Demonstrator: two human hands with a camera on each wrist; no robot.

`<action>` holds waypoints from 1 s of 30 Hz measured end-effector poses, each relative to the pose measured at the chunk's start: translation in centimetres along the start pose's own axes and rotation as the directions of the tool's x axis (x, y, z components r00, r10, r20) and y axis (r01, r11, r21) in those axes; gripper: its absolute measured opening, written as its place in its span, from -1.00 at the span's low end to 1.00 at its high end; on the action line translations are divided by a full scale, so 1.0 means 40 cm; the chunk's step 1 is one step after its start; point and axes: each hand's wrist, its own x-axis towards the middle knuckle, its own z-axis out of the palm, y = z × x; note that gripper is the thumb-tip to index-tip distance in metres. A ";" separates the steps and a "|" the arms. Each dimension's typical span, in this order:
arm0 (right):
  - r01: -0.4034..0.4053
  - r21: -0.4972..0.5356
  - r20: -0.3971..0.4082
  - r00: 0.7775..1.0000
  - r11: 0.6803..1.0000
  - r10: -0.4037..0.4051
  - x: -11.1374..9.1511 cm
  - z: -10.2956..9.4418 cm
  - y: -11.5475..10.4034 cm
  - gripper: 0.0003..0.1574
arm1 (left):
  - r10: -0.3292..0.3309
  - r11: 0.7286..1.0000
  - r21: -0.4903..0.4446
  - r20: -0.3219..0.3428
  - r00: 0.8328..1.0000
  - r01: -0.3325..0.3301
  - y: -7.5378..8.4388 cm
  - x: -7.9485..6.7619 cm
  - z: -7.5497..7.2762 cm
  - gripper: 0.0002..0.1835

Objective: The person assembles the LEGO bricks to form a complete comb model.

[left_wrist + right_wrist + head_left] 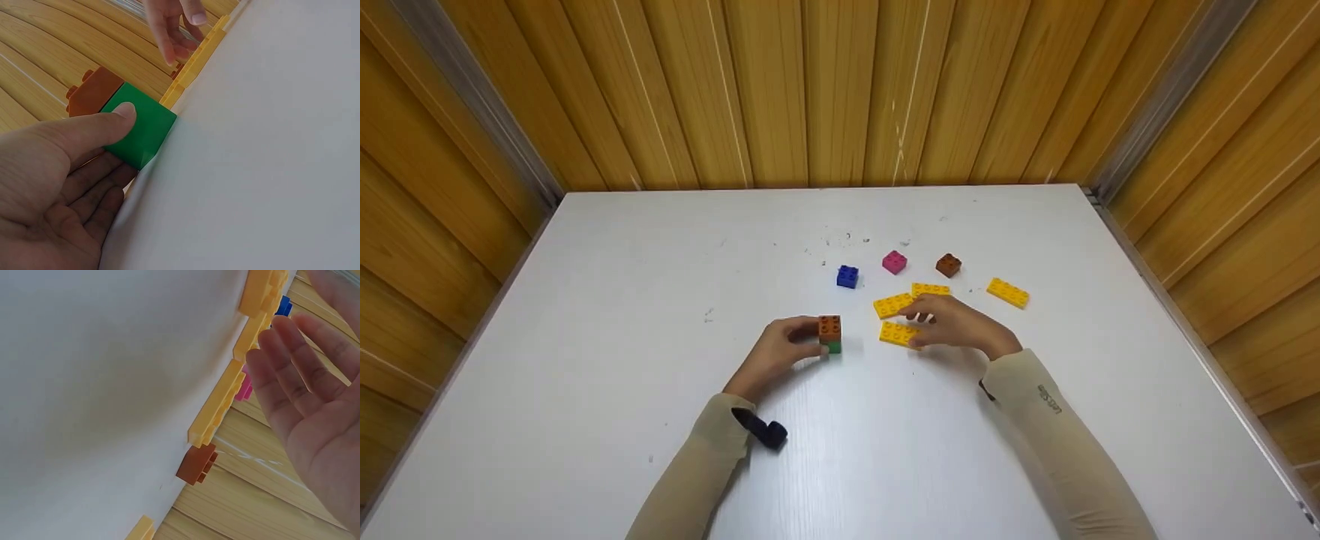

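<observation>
On the white table, my left hand (pixel 778 349) pinches a small stack between thumb and fingers: an orange-brown brick (pixel 829 327) on top of a green brick (pixel 833 347). In the left wrist view the thumb lies against the face of the green brick (pixel 147 121), which rests on the table. My right hand (pixel 960 325) hovers over the yellow bricks, its fingers loosely bent and spread. Nearest to it are a yellow brick (pixel 894 334) and another yellow brick (pixel 891 305). In the right wrist view the palm (pixel 323 422) holds nothing.
Farther back stand a blue brick (pixel 847 277), a pink brick (pixel 894 262) and a brown brick (pixel 949 265). A third yellow brick (pixel 931 289) is partly behind the right hand; one more yellow brick (pixel 1008 292) lies to the right. Wood-look panels (pixel 840 97) border the table.
</observation>
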 end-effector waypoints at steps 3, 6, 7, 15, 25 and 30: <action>0.006 0.003 0.009 1.000 1.000 -0.006 0.006 0.002 0.005 -0.34 | 0.017 1.000 0.002 0.000 1.000 -0.017 -0.001 0.001 -0.001 -0.49; 0.018 -0.016 0.023 1.000 1.000 -0.017 0.013 0.007 0.008 -0.31 | 0.025 1.000 0.002 0.002 1.000 -0.025 -0.001 0.001 -0.001 -0.49; 0.020 -0.021 0.026 0.999 1.000 -0.020 0.016 0.009 0.009 -0.31 | 0.026 1.000 0.002 0.002 1.000 -0.026 -0.001 0.001 -0.001 -0.50; 0.003 -0.038 0.033 0.999 0.999 -0.001 0.030 0.019 0.011 -0.33 | 0.020 1.000 0.015 0.005 1.000 -0.020 0.000 0.000 -0.001 -0.51; 0.022 -0.046 0.055 0.998 0.999 -0.019 0.037 0.016 0.011 -0.37 | 0.011 1.000 0.019 0.004 1.000 -0.011 -0.001 0.000 -0.002 -0.49; 0.057 -0.072 0.068 0.996 0.996 -0.052 0.037 0.013 0.012 -0.41 | 0.033 0.999 0.026 0.000 0.999 -0.033 0.001 -0.001 -0.002 -0.51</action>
